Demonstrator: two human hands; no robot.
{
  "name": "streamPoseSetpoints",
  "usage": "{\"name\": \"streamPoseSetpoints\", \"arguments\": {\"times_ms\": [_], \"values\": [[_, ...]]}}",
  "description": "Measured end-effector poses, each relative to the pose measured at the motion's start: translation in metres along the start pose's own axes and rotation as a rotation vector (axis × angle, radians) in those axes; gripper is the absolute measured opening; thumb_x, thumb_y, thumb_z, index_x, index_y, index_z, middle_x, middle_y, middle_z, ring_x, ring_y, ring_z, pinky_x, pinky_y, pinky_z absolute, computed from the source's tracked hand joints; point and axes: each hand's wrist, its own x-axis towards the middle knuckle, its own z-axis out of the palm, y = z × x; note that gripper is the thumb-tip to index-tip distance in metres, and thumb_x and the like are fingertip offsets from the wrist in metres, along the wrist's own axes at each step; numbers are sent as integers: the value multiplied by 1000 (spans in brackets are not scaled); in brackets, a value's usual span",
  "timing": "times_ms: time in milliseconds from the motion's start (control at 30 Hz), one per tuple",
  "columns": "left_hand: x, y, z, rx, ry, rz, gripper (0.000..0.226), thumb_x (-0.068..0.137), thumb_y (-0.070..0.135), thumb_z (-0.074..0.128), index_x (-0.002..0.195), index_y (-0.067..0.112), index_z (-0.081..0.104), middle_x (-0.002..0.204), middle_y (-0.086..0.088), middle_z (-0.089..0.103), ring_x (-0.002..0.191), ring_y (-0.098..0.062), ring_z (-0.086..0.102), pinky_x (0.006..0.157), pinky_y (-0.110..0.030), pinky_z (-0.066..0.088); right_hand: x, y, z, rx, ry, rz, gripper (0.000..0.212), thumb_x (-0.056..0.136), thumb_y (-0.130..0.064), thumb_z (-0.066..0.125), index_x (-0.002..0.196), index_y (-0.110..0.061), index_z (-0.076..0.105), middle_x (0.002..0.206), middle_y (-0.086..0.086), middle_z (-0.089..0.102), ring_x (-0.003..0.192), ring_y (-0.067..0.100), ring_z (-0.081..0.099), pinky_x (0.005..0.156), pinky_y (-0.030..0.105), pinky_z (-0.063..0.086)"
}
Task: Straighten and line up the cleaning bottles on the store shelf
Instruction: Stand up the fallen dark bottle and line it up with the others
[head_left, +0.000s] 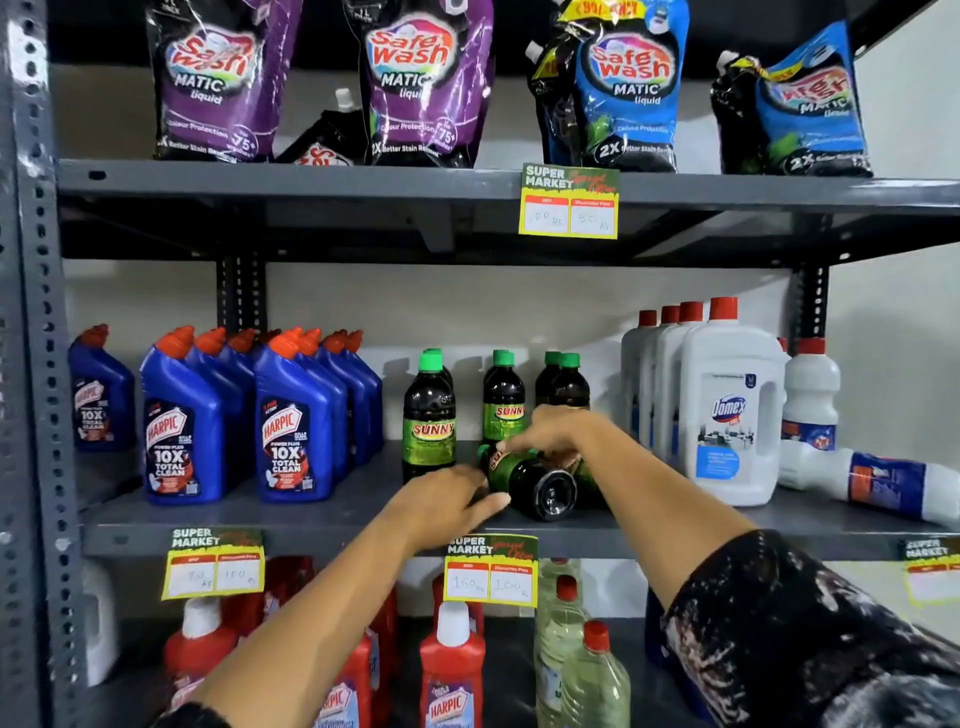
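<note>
A dark green-labelled Sunny bottle (540, 483) lies on its side on the grey middle shelf (332, 512), base toward me. My right hand (550, 431) is laid over the top of it, fingers curled around its body. My left hand (452, 499) touches its near left side with spread fingers. Upright Sunny bottles with green caps stand close by: one at the front left (429, 415), one behind (503, 397), another pair at the back right (569, 382). A white bottle with a blue label (872, 480) lies tipped over at the shelf's right end.
Blue Harpic bottles (291, 415) stand in rows on the left, white Domex jugs (727, 405) on the right. Safe Wash pouches (426, 78) fill the shelf above. Red Harpic bottles (449, 675) and clear bottles (571, 649) are below. Price tags (491, 571) hang on the shelf edges.
</note>
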Motion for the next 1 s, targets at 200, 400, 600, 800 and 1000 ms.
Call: {"name": "streamPoseSetpoints", "arguments": {"times_ms": [200,400,600,800,1000], "values": [[-10,-3,29,186,-10,-45,93,80,79,11,131,12,51,131,-7,58,118,-23,55,90,-42,49,16,-7,29,-62,-37,64,73,78,-52,68,134,-8,53,138,10,55,122,30,55,100,34,45],[-16,2,40,340,136,-50,90,84,73,2,127,14,54,128,-3,61,103,-22,63,68,-35,51,18,-7,47,20,104,135,77,67,-54,70,126,-7,57,126,12,61,111,31,61,84,34,50],[-19,2,41,298,164,-76,95,79,79,7,128,15,56,129,-3,62,106,-19,63,70,-33,51,16,-10,58,98,323,132,80,69,-48,74,130,-5,43,120,12,63,110,32,62,81,36,49],[-21,3,40,268,175,-84,95,77,81,11,126,14,57,131,-3,60,111,-18,60,76,-34,53,22,-6,82,480,666,-70,85,76,-49,70,142,-9,33,125,14,59,115,34,58,91,42,49],[-21,4,40,291,170,-98,94,77,80,11,127,14,57,136,-2,57,116,-17,58,79,-33,50,25,7,90,880,572,-165,94,71,-29,83,144,-11,26,133,7,52,117,19,54,100,33,44]]}}
